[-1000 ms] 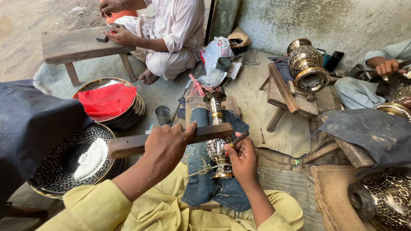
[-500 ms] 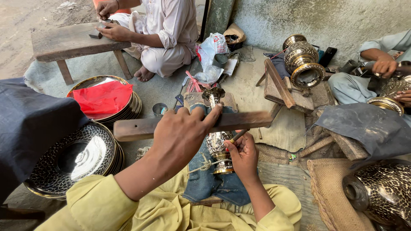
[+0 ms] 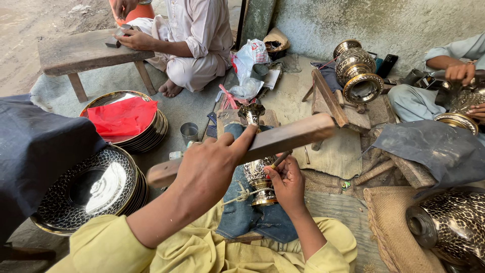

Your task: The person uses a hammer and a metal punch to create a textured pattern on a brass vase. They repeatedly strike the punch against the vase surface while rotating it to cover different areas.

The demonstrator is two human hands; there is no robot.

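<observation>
At frame centre, the left hand (image 3: 204, 169) clenches a flat wooden mallet (image 3: 252, 144); the right hand (image 3: 287, 182) pinches a thin chisel (image 3: 279, 160) against the engraved brass goblet (image 3: 258, 172). A skewed blow could glance off, hitting fingers.

Both arms are clothed in loose sleeves of pale yellow-green cloth, and each sleeve is pushed back so that the forearm is left bare from below the elbow to the wrist. The cloth is seen to be plain, without print or pattern, and is creased into soft folds. The same yellow-green fabric is spread over the lap at the bottom of the view. The left hand (image 3: 204, 169) and the right hand (image 3: 288, 183) are bare; no glove, ring, watch or bracelet is seen on either.
</observation>
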